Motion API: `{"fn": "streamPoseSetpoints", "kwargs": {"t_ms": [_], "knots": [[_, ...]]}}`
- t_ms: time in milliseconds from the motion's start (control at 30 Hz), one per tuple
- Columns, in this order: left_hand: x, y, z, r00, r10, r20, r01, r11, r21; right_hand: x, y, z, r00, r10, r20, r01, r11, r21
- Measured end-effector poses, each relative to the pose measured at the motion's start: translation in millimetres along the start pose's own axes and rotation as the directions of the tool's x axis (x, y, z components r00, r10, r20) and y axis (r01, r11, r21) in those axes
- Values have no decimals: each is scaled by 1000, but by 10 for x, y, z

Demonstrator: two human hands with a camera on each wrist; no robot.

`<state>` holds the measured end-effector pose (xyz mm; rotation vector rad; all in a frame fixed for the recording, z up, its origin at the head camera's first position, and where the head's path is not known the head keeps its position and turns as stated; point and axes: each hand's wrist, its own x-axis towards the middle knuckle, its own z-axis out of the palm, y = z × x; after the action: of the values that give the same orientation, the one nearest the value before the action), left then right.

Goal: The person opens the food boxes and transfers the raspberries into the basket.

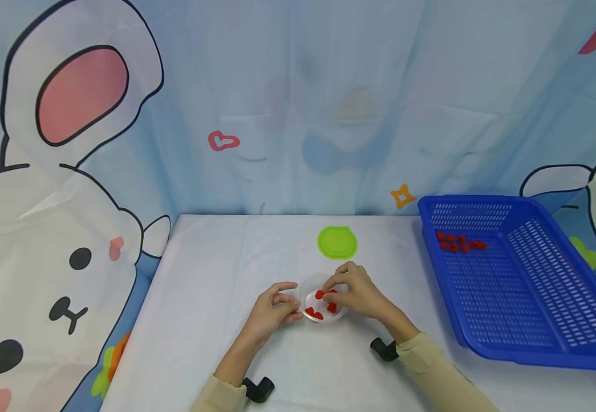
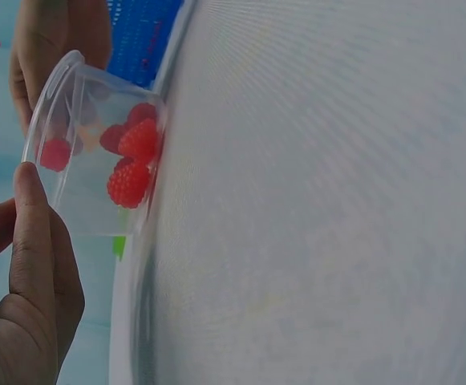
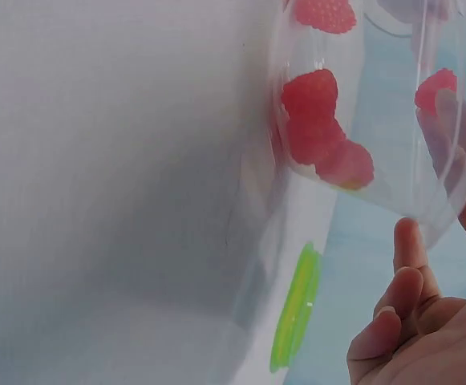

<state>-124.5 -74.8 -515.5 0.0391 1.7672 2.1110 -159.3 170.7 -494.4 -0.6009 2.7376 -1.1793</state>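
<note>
Clear cup point(image 2: 88, 210) stands upright on the white bench point(image 1: 189, 297), between the two hands. Several raspberries point(image 2: 128, 184) lie at its bottom; others rest in the far left corner of the blue basket point(image 1: 535, 356), bench right. Green lid point(image 1: 337, 242) lies flat beyond the cup, apart from it.

Right hand point(image 1: 356, 292): thumb and finger appear to pinch one raspberry point(image 3: 435, 90) within the cup mouth, near the rim. Left hand point(image 1: 272, 306): fingertips against the cup's side at the rim, fingers bent; grip or mere steadying, cannot tell.

Step in hand, as judged: transfer of single berries at the cup; direction (in or out) not determinable from this moment. Next move calls for a gentle release low over the bottom or a clean lift past the rim, cup kept steady.

Obscured: right fingers cover part of the cup from above, so berry count uncertain. Right wrist view crops the rim and uppermost berry.
</note>
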Motion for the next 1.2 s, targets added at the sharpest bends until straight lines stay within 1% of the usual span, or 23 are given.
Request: {"fn": "streamPoseSetpoints", "kwargs": {"t_ms": [233,467,600,733,967,1100,1200], "knots": [[5,-12,-2,1000,1,2,-1,1000,-11,-43,1,-119,999,28,-36,-25,997,70],[9,-17,-8,1000,8,3,-8,1000,-11,-76,41,-268,996,-14,-84,22,995,95],[12,-17,-12,1000,13,7,-13,1000,-13,-121,29,-402,993,9,-117,3,995,102],[16,-19,-14,1000,14,12,-13,1000,-17,-190,-35,-588,987,27,-158,-18,998,60],[19,-12,-14,1000,7,9,-7,1000,-20,-301,-139,-1006,973,17,-230,-25,999,-35],[25,-13,-17,1000,4,11,-4,1000,-19,-377,-125,-1261,965,40,-258,-59,996,-68],[22,-11,-17,1000,2,13,-2,1000,-19,-432,-72,-1450,961,56,-269,-83,993,-87]]}}
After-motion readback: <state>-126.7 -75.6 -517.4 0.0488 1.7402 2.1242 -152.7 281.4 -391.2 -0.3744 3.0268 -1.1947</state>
